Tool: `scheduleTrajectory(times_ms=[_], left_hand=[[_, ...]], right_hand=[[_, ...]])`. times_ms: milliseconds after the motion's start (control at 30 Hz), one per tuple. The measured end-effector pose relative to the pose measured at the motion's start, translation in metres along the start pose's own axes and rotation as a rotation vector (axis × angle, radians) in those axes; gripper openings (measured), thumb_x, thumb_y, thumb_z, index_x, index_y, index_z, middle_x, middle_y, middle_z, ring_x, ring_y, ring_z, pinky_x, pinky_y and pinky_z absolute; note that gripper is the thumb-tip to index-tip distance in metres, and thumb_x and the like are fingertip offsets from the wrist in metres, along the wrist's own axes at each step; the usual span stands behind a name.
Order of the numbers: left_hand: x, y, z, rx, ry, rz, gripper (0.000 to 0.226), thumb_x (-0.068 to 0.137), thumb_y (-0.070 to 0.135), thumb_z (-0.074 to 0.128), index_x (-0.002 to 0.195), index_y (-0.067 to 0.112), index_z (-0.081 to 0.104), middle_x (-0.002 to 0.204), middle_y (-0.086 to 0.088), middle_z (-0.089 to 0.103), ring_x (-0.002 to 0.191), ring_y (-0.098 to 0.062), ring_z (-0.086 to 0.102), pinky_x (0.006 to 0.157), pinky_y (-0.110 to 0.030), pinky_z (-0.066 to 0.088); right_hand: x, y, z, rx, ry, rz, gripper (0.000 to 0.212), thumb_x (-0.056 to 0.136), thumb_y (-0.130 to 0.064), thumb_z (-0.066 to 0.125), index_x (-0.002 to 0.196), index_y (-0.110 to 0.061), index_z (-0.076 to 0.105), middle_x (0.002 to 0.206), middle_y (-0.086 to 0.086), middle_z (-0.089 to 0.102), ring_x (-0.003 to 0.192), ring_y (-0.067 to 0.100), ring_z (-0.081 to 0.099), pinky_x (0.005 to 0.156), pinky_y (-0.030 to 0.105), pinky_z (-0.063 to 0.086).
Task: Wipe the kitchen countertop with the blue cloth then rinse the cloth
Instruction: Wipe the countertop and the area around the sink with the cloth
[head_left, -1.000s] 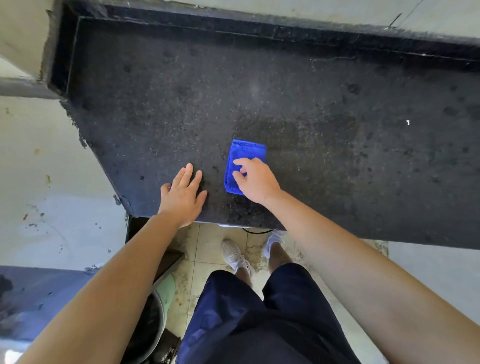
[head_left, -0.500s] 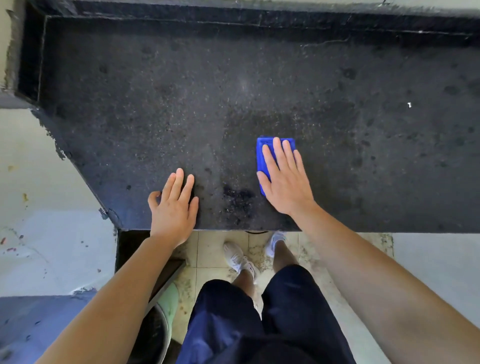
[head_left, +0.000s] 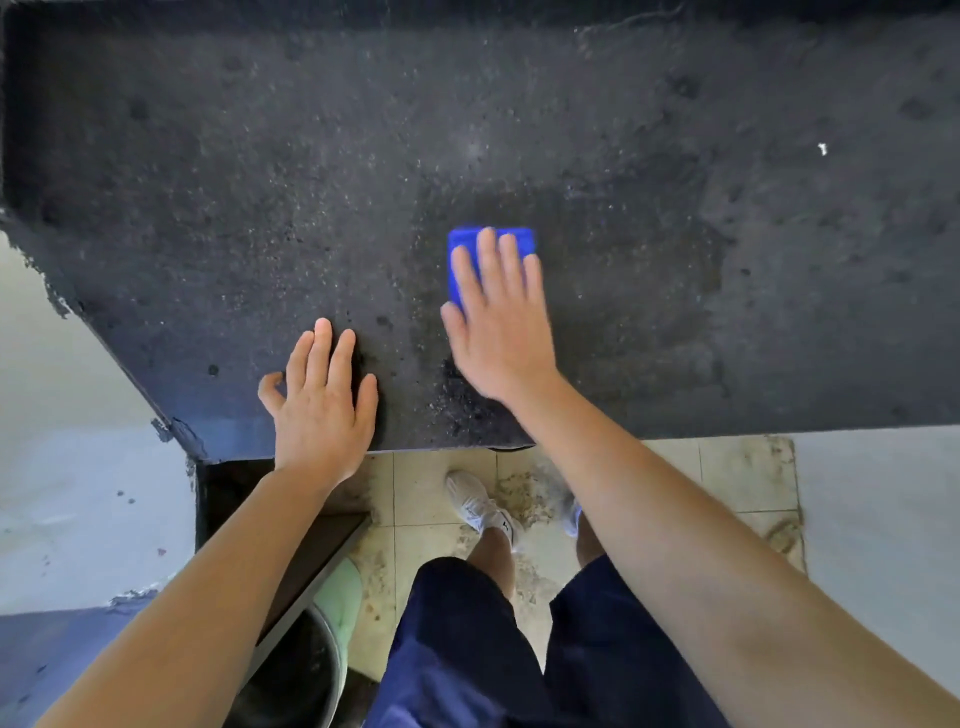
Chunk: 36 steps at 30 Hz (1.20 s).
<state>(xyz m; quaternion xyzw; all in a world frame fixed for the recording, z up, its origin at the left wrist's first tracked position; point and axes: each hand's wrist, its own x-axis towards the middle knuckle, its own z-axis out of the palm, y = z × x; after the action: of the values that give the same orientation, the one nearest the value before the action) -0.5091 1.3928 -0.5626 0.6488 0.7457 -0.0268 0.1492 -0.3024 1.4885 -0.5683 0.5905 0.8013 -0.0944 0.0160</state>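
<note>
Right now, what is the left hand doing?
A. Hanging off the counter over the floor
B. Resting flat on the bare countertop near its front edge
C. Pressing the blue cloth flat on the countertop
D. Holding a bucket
B: the left hand lies palm down on the dark countertop near its front edge, with nothing under it, while the right hand is the one pressing the blue cloth.
</note>
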Motion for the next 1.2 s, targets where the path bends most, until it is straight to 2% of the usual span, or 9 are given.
scheduleTrajectory(times_ms=[67,133,233,367,533,667,867,1067,1200], left_hand=[[0.000,0.002,0.002,0.024,-0.009,-0.004,0.065,0.102,0.052,0.022,0.155,0.014,0.028,0.165,-0.009,0.018,0.152,-0.025,0.015,0.111,-0.059,0.020],[-0.002,0.006,0.006,0.044,-0.004,-0.007,0.067,0.102,0.052,0.020,0.155,0.012,0.025,0.166,-0.010,0.015,0.152,-0.026,0.012,0.111,-0.060,0.018],[-0.001,0.022,0.010,0.022,0.060,-0.076,0.063,0.100,0.044,0.028,0.151,0.007,0.032,0.164,-0.014,0.021,0.150,-0.031,0.018,0.110,-0.062,0.018],[0.002,0.066,0.009,-0.061,0.110,-0.216,0.064,0.099,0.046,0.032,0.150,0.007,0.029,0.165,-0.013,0.019,0.150,-0.032,0.018,0.112,-0.061,0.018],[0.001,0.157,0.005,-0.110,0.137,-0.061,0.065,0.101,0.049,0.031,0.154,0.011,0.027,0.166,-0.012,0.014,0.152,-0.032,0.014,0.115,-0.059,0.016],[0.009,0.247,0.016,-0.123,0.119,0.071,0.068,0.100,0.051,0.027,0.153,0.009,0.030,0.166,-0.013,0.017,0.152,-0.031,0.014,0.117,-0.058,0.018],[0.032,0.402,0.051,-0.128,0.104,0.159,0.071,0.099,0.052,0.022,0.152,0.007,0.035,0.165,-0.012,0.022,0.152,-0.031,0.018,0.118,-0.058,0.019],[0.069,0.524,0.074,-0.096,-0.020,0.145,0.079,0.096,0.063,0.012,0.160,0.017,0.017,0.169,-0.005,0.003,0.155,-0.023,-0.002,0.122,-0.057,0.001],[0.073,0.541,0.090,0.065,-0.048,0.099,0.087,0.089,0.076,-0.002,0.160,0.025,-0.002,0.168,-0.005,-0.011,0.154,-0.024,-0.015,0.120,-0.059,-0.005]], right_hand=[[-0.027,0.003,0.002,-0.008,-0.073,-0.231,0.063,0.105,-0.047,0.026,0.159,-0.016,0.018,0.166,0.014,0.009,0.153,0.033,0.005,0.122,0.052,0.012],[-0.055,0.038,0.002,-0.028,-0.081,-0.321,0.063,0.105,-0.047,0.030,0.158,-0.016,0.022,0.166,0.012,0.012,0.153,0.032,0.008,0.123,0.050,0.012],[-0.090,0.128,-0.001,-0.026,-0.046,-0.103,0.064,0.103,-0.049,0.035,0.156,-0.014,0.028,0.166,0.014,0.013,0.152,0.035,0.011,0.121,0.054,0.016],[-0.099,0.251,-0.018,0.016,-0.071,0.259,0.069,0.101,-0.052,0.029,0.158,-0.016,0.018,0.166,0.017,0.005,0.152,0.038,0.006,0.122,0.055,0.012],[-0.045,0.315,-0.030,0.078,-0.048,0.490,0.069,0.102,-0.053,0.028,0.159,-0.019,0.013,0.166,0.015,0.002,0.152,0.037,0.002,0.121,0.057,0.009],[-0.044,0.316,-0.027,0.056,0.011,0.437,0.068,0.100,-0.055,0.025,0.158,-0.019,0.021,0.165,0.017,0.011,0.151,0.038,0.010,0.121,0.055,0.013],[-0.134,0.387,-0.027,0.112,-0.014,0.047,0.065,0.103,-0.055,0.030,0.159,-0.024,0.020,0.168,0.008,0.004,0.154,0.029,-0.001,0.123,0.051,0.011],[-0.210,0.554,-0.037,0.045,-0.028,0.287,0.066,0.102,-0.059,0.024,0.159,-0.028,0.017,0.168,0.005,0.003,0.154,0.026,-0.001,0.124,0.050,0.014],[-0.198,0.643,-0.049,0.042,-0.015,0.512,0.067,0.101,-0.058,0.022,0.159,-0.025,0.013,0.167,0.011,0.004,0.153,0.031,0.004,0.123,0.053,0.014]])
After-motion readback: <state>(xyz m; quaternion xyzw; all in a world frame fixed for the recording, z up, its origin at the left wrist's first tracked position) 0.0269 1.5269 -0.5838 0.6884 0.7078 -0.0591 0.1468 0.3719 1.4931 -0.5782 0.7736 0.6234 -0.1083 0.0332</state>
